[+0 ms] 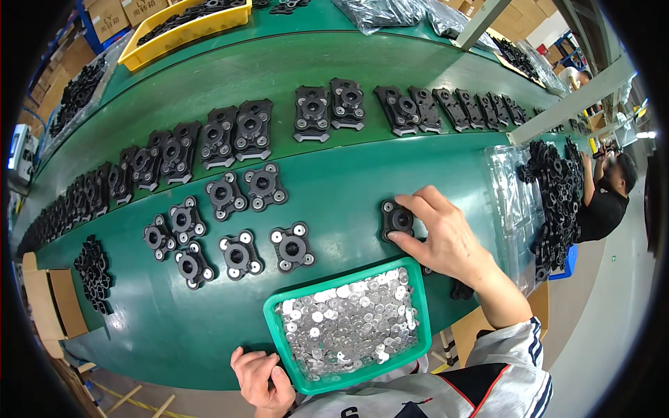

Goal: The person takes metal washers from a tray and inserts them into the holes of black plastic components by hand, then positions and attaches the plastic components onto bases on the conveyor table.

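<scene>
My right hand [446,237] grips a black square plastic part [397,220] lying on the green conveyor belt [334,188], fingers around its right side. My left hand [261,380] holds the near left corner of a green tray [411,279] filled with small silver washers [348,322]. Left of the tray lie several loose black parts [291,246] with silver washers at their corners.
A long row of paired black parts [312,111] runs along the belt's far lane. A yellow bin [182,29] of black parts stands at the far left. Piles of black parts [557,195] on clear plastic lie at right, beside another person [605,202]. Cardboard boxes [54,299] stand at left.
</scene>
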Available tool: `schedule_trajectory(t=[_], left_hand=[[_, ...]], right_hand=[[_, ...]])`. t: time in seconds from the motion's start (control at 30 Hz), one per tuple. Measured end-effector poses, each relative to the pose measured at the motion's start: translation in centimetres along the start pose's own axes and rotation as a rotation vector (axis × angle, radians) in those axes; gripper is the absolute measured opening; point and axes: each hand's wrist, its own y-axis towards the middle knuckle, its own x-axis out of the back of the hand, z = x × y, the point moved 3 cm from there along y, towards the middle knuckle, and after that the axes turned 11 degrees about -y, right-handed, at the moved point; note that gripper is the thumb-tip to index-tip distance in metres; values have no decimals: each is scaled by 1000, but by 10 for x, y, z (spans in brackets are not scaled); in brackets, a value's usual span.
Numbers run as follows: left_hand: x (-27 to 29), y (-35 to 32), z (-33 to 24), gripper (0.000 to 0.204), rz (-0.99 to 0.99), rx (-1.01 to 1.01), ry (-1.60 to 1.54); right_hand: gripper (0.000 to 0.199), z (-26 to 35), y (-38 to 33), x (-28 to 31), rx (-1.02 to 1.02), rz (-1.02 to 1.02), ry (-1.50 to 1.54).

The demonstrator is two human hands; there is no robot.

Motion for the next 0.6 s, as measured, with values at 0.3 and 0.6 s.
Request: schedule_trajectory(t=[0.3, 0.6], left_hand=[[12, 5, -4, 22, 172, -56, 69], [7, 2, 5, 21, 133, -37, 2]], right_hand=[[38, -42, 21, 10, -89, -186, -56], [35, -146, 87, 25, -362, -241, -155]])
